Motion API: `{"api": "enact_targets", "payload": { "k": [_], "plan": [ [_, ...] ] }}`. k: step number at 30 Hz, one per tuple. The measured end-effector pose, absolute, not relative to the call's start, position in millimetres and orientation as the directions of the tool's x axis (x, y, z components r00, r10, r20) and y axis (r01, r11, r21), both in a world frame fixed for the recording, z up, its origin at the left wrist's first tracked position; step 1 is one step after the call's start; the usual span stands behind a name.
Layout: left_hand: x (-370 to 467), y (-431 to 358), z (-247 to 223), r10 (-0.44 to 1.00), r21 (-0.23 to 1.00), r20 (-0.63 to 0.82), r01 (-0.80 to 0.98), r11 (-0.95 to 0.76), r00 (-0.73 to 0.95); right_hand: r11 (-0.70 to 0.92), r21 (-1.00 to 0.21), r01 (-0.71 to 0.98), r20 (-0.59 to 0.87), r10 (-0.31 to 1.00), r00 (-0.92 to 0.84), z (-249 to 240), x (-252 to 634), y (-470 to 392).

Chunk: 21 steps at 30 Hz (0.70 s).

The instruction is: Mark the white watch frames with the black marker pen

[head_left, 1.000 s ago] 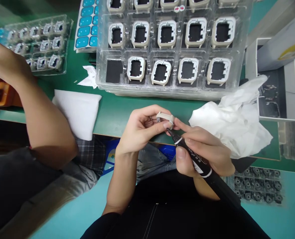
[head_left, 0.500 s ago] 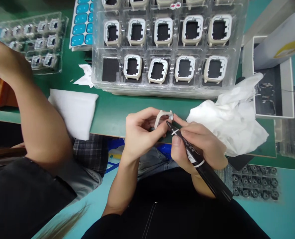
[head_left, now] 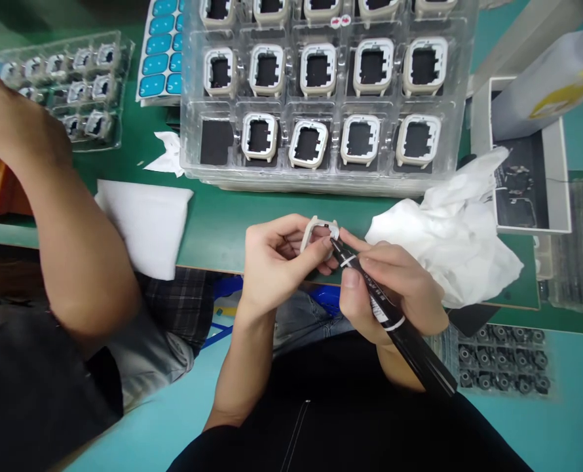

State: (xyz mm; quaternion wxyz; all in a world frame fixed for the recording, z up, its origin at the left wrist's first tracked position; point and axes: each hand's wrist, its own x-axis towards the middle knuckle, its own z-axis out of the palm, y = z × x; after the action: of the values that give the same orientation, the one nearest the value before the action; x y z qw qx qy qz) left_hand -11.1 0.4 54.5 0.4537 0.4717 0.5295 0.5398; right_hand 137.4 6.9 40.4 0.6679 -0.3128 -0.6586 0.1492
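Observation:
My left hand (head_left: 276,262) pinches a small beige watch-like frame (head_left: 313,231) between thumb and fingers, over the front edge of the green table. A black marker pen (head_left: 387,311) is gripped in my right hand (head_left: 399,288), its tip at the frame's right side, close to my left thumb. My right index fingertip is beside the frame's upper right corner. Beyond my hands, a clear plastic tray (head_left: 296,177) holds rows of similar frames, each in its own compartment. The front-left compartment (head_left: 217,142) has no frame in it.
Crumpled white cloth (head_left: 449,242) lies right of my hands, a folded white cloth (head_left: 144,223) left. An open white box (head_left: 559,170) with a bottle (head_left: 542,92) stands at right. A co-worker's arm (head_left: 75,216) reaches in at left, near another tray (head_left: 117,134).
The view has shifted slightly. The frame is tilted a little differently in my left hand, and the pen tip stays against it. The co-worker's arm has moved slightly left.

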Motion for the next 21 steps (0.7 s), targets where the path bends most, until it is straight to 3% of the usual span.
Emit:
{"api": "enact_targets", "payload": {
  "k": [6, 13, 21],
  "plan": [
    [-15.3, 4.9, 58.5, 0.990, 0.988, -0.113, -0.119, 0.103, -0.082, 0.701, -0.694, 0.166, 0.716, 0.697, 0.048, 38.8, 139.7, 3.9],
    [-25.1, 12.7, 67.0, 0.970, 0.913, -0.233, -0.360, 0.193, -0.072, 0.707, -0.693, 0.139, 0.711, 0.703, -0.032, 47.2, 154.5, 2.9],
    [-29.0, 18.6, 71.5, 0.946, 0.863, -0.311, -0.443, 0.243, -0.088, 0.677, -0.726, 0.121, 0.678, 0.734, -0.040, 48.8, 154.8, 0.3]
  ]
}}
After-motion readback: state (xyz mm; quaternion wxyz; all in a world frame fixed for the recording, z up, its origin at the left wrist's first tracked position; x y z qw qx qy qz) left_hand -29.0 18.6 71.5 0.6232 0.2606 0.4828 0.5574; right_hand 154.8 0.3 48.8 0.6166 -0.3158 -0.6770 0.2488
